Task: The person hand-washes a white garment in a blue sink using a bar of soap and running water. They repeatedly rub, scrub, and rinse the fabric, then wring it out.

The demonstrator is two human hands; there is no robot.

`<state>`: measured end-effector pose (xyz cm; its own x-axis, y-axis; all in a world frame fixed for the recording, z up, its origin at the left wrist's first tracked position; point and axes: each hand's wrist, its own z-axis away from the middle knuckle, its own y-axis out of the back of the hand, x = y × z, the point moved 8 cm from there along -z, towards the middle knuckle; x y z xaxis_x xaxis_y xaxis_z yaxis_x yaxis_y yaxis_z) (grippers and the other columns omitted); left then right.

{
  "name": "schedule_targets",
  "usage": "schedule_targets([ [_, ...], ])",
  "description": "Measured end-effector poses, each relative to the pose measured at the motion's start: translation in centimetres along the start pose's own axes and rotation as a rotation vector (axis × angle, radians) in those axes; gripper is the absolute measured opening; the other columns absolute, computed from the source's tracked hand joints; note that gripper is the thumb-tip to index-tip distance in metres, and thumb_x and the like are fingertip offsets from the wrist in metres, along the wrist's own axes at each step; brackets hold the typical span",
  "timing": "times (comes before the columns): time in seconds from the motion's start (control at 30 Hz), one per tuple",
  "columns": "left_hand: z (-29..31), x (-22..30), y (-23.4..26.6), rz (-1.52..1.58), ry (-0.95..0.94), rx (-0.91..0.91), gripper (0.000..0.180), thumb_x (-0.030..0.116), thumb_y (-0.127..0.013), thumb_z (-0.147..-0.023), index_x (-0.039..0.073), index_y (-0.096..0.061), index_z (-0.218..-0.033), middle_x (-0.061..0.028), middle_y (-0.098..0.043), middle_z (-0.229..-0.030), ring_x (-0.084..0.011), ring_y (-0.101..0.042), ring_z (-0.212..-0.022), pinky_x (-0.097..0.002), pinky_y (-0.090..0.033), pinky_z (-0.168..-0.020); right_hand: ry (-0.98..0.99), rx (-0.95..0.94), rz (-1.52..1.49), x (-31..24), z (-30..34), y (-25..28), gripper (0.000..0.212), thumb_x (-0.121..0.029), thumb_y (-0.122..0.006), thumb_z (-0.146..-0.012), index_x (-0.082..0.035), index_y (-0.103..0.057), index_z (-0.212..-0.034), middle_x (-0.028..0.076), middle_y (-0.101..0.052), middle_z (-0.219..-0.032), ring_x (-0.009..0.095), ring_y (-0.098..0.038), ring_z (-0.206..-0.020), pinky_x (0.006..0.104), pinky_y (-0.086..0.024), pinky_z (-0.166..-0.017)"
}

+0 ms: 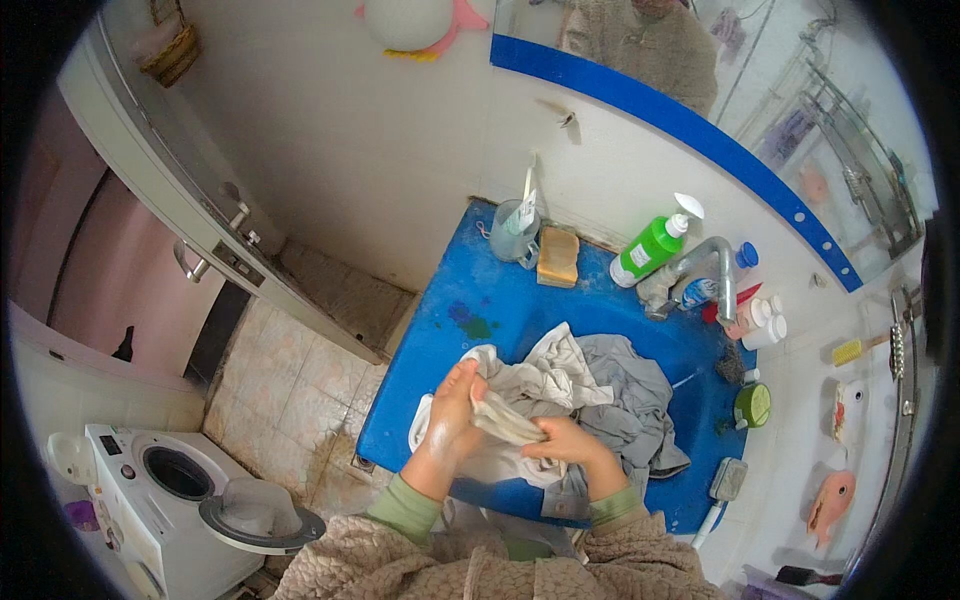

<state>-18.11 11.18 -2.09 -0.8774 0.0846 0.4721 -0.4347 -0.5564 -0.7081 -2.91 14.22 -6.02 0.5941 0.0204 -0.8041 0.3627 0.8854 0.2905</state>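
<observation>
Over the front of a blue sink counter [420, 340], my left hand [456, 415] grips a bunched white garment [545, 372]. My right hand [567, 443] is closed on another part of the same cloth, so a twisted fold stretches between the two hands. Some white suds show on my left wrist. The rest of the white garment spreads over the counter and the basin edge. Beside it, to the right, a grey garment [630, 395] lies crumpled in the basin and partly hangs toward the front edge.
Behind the basin stand a cup with a toothbrush [514, 235], a yellow-brown soap bar [557, 257], a green pump bottle [650, 250] and a metal faucet [715, 270]. Small containers [765, 325] line the right wall. At lower left, a washing machine [170, 500] has its door open.
</observation>
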Motion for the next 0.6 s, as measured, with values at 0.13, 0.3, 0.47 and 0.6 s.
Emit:
schedule_targets([
  [0.13,-2.1,-2.0,1.2,-0.034,-0.064,0.118,0.017,0.024,-0.044,-0.095,0.011,-0.052,-0.090,0.0028,-0.043,-0.063,-0.0090,-0.039,-0.058,-0.0246,-0.037,-0.054,0.071,0.670,-0.647,3.2,4.4,4.9,0.036,-0.009,-0.070,-0.070,-0.003,-0.056,-0.103,0.004,-0.060,-0.089,0.013,-0.059,-0.079,0.0272,-0.047,-0.069],
  [0.3,-6.0,-9.8,0.0,-0.072,0.138,0.019,0.032,0.035,-0.036,-0.097,0.012,-0.048,-0.078,-0.0004,-0.047,-0.065,-0.0110,-0.046,-0.058,-0.0275,-0.040,-0.052,0.685,0.874,0.100,-11.7,6.2,0.0,0.028,-0.009,-0.073,-0.062,-0.004,-0.059,-0.085,0.007,-0.060,-0.085,0.019,-0.058,-0.081,0.0303,-0.046,-0.073],
  [0.47,-4.0,-10.7,-0.3,0.090,0.216,-0.033,0.038,0.042,-0.031,-0.096,0.012,-0.048,-0.079,-0.0027,-0.052,-0.072,-0.0160,-0.052,-0.067,-0.0326,-0.045,-0.061,0.100,1.004,-0.259,-4.7,2.4,4.5,0.021,-0.017,-0.067,-0.071,0.001,-0.056,-0.071,0.016,-0.062,-0.079,0.030,-0.062,-0.074,0.0362,-0.048,-0.065],
  [0.6,-5.2,-9.6,1.3,0.079,0.146,-0.047,0.035,0.038,-0.033,-0.097,0.011,-0.048,-0.080,-0.0018,-0.048,-0.071,-0.0142,-0.047,-0.064,-0.0292,-0.042,-0.060,0.607,1.134,0.042,-7.5,3.7,0.8,0.018,-0.010,-0.070,-0.064,0.000,-0.055,-0.070,0.017,-0.062,-0.082,0.030,-0.061,-0.080,0.0361,-0.047,-0.075],
])
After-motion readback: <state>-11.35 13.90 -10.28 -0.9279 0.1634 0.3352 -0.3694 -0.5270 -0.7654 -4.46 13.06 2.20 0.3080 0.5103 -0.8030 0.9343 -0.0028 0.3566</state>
